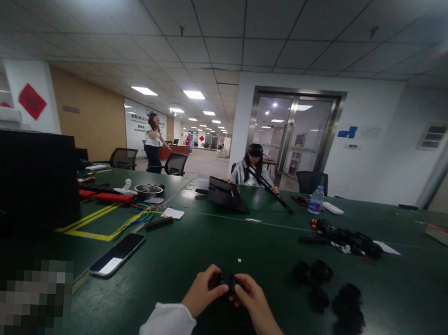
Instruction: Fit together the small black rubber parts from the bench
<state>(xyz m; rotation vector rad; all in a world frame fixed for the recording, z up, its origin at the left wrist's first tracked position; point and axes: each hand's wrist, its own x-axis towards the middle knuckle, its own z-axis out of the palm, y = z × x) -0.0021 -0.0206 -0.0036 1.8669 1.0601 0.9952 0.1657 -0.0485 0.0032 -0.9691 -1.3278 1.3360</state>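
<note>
A small black part (226,280) is held between my two hands, just above the green table (189,236). I cannot make out its exact kind. My left hand (204,289) grips its left side with thumb and fingers. On the other side, my right hand (251,296) pinches it, thumb in front. The fingers cover much of the part. Past my hands lies a tiny pale piece (239,260). To the right, several black rounded parts (348,309) lie scattered on the table.
A phone (118,254) lies at left, near coloured wires (139,217) and a black box (29,176). A water bottle (316,200) and a pile of black parts (349,237) are at right. Across the table, a seated person (252,169) holds long black rods.
</note>
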